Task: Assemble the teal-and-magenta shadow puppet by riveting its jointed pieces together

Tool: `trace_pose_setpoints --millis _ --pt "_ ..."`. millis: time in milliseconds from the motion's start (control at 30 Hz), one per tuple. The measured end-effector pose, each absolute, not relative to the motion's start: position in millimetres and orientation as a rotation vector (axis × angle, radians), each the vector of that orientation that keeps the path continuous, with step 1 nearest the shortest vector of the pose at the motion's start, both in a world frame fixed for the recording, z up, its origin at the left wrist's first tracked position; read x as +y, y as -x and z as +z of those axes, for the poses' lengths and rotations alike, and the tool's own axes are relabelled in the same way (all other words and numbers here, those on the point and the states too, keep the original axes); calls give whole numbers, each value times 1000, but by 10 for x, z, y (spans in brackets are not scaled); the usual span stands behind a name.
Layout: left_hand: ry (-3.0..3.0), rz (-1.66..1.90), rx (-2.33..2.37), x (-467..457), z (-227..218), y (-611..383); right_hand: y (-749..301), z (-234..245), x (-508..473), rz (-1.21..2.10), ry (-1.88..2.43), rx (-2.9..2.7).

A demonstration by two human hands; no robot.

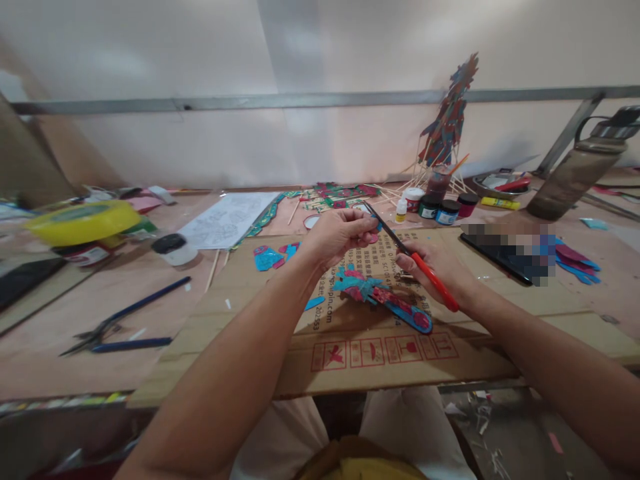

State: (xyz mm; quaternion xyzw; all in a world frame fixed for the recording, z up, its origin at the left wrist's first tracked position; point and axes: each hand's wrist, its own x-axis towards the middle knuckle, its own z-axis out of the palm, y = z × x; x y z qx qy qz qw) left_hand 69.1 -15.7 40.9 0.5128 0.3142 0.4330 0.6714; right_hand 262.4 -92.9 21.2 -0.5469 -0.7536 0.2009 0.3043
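Observation:
My right hand [433,267] grips red-handled scissors [427,273], their dark blades pointing up and to the left. At the blades, my left hand [345,233] pinches a small blue painted piece [377,225], mostly covered by the fingers. Below both hands, a blue and magenta painted cutout [380,297] with a long rounded end lies on the cardboard sheet [380,380]. Other blue cutouts [269,258] rest left of my left wrist, and a narrow blue strip [315,304] lies near my left forearm.
Pliers [135,320] with blue handles lie at left, near a lidded jar [174,249] and yellow tape roll [83,223]. A line drawing [225,220] sits behind. Paint jars [447,212], a phone [500,253] and a tilted bottle [575,170] stand or lie at right.

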Motion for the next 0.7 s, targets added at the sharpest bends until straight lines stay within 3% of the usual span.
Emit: trace_pose_setpoints --millis 700 --pt "-1163 1020 708 -159 372 -695 -2624 204 -919 575 1485 -1931"
